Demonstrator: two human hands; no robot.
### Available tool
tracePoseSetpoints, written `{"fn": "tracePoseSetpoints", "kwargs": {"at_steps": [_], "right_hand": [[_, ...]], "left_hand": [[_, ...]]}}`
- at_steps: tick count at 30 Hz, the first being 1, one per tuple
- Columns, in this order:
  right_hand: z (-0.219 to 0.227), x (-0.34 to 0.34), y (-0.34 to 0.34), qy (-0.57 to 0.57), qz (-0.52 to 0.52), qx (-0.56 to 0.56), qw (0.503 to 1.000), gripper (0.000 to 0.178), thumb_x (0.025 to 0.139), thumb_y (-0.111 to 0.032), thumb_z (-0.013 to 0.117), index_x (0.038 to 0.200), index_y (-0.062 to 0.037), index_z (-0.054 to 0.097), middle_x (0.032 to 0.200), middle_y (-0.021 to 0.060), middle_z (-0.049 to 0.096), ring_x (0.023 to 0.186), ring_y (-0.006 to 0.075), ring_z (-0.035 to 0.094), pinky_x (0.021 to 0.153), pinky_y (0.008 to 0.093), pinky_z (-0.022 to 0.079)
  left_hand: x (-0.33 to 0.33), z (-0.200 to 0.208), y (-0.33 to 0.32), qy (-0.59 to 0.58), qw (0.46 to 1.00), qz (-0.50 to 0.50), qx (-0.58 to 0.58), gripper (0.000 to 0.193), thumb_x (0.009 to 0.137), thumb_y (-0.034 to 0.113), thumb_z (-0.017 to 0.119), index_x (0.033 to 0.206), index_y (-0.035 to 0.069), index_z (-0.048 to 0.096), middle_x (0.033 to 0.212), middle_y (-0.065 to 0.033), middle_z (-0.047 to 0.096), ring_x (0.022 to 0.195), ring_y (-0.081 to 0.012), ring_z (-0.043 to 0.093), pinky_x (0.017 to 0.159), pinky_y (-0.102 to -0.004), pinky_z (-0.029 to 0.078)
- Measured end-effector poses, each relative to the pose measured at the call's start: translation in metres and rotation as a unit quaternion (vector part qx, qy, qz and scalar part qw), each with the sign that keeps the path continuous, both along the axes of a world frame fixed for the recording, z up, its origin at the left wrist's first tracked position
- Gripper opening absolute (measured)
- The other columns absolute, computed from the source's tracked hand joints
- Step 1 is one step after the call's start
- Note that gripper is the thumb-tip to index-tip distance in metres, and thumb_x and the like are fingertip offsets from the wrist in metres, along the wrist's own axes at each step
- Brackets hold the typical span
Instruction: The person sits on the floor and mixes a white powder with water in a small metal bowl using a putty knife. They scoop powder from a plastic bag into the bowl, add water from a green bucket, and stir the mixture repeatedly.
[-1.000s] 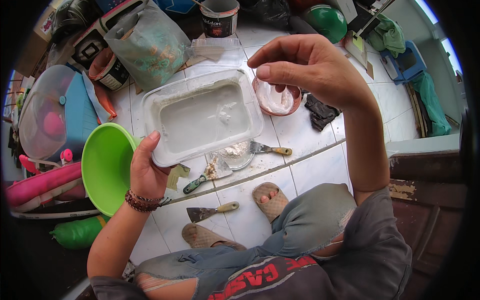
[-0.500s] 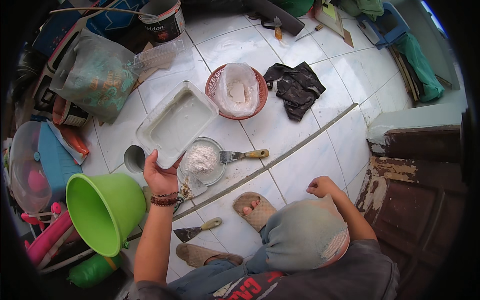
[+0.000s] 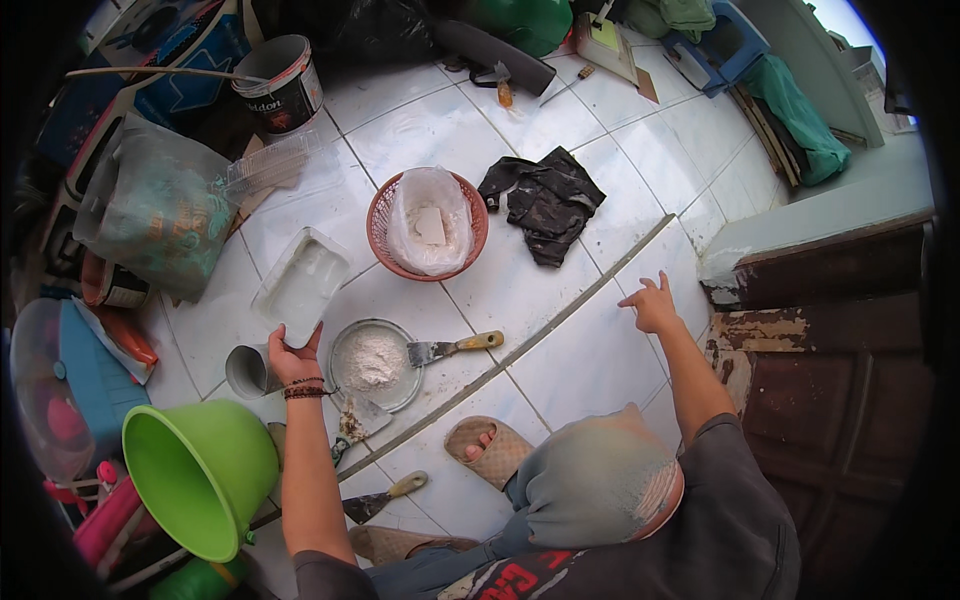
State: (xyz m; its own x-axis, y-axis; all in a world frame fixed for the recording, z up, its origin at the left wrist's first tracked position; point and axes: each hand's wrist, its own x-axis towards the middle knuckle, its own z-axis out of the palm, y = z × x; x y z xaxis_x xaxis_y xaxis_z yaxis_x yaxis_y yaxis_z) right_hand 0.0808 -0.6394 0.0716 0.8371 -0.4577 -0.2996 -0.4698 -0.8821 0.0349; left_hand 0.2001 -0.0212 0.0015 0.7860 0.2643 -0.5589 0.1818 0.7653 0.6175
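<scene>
My left hand [image 3: 297, 358] grips the near end of a whitish rectangular plastic tub [image 3: 302, 285], fingers under its rim. Thin pale residue coats the inside of the tub. My right hand [image 3: 652, 303] is held out over the floor tiles, fingers apart and holding nothing. Just right of the left hand lies a round dish [image 3: 345, 385] with a heap of white powder [image 3: 378, 360]. A putty knife [image 3: 455, 347] rests its blade on the dish's right rim. A second scraper [image 3: 358, 420], smeared with residue, touches the dish's near side. Left of the dish is a grey cup [image 3: 250, 372].
A red-brown basket [image 3: 378, 240] holds a plastic bag of white powder with a scoop-like piece. Beside it lies crumpled black cloth [image 3: 548, 205]. A lime-green bucket [image 3: 200, 480] tilts at the left. Another putty knife [image 3: 385, 497] lies near my sandals. A raised strip [image 3: 560, 315] crosses the floor.
The tub looks smaller, lowered away from me and more tilted, still in my left hand. My right hand has reached forward and its curled fingers have spread. The whole view has shifted.
</scene>
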Motion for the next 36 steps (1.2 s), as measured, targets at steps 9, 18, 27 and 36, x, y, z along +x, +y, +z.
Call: {"fn": "tracePoseSetpoints", "kwargs": {"at_steps": [9,18,27,36], "right_hand": [[0.043,-0.184,0.114,0.230,-0.291,0.551,0.747,0.056,0.090,-0.040,0.069,0.123,0.0037,0.063,0.111,0.0153,0.069,0.106,0.0209,0.064,0.097,0.0347,0.047],[0.100,-0.216,0.196,-0.079,-0.314,0.588,0.741,0.060,0.091,-0.049,0.062,0.119,0.0045,0.064,0.109,0.0168,0.069,0.103,0.0236,0.065,0.093,0.0351,0.049],[0.203,-0.179,0.242,-0.258,-0.047,0.459,0.849,0.067,0.093,-0.058,0.055,0.114,0.0053,0.065,0.107,0.0183,0.069,0.101,0.0263,0.066,0.090,0.0355,0.050],[0.234,-0.202,0.221,-0.122,0.115,0.245,0.955,0.056,0.101,-0.045,0.046,0.079,0.0045,0.059,0.062,0.0189,0.060,0.056,0.0342,0.065,0.054,0.0382,0.049]], "left_hand": [[0.015,-0.022,0.020,0.053,0.998,0.012,0.031,0.037,0.087,0.021,0.055,0.118,0.001,0.054,0.120,-0.0140,0.062,0.110,-0.0324,0.063,0.085,-0.0532,0.059],[0.032,-0.044,0.038,0.116,0.990,-0.003,0.076,0.045,0.090,0.031,0.055,0.125,0.003,0.052,0.120,-0.0125,0.062,0.107,-0.0310,0.063,0.077,-0.0513,0.060],[0.032,-0.024,0.021,0.241,0.952,-0.071,0.175,0.058,0.086,0.042,0.063,0.130,0.005,0.052,0.121,-0.0125,0.057,0.102,-0.0312,0.060,0.071,-0.0488,0.057],[-0.037,0.013,-0.048,0.180,0.787,0.001,0.590,0.061,0.079,0.020,0.066,0.130,-0.008,0.047,0.127,-0.0239,0.049,0.122,-0.0412,0.048,0.107,-0.0466,0.038]]}}
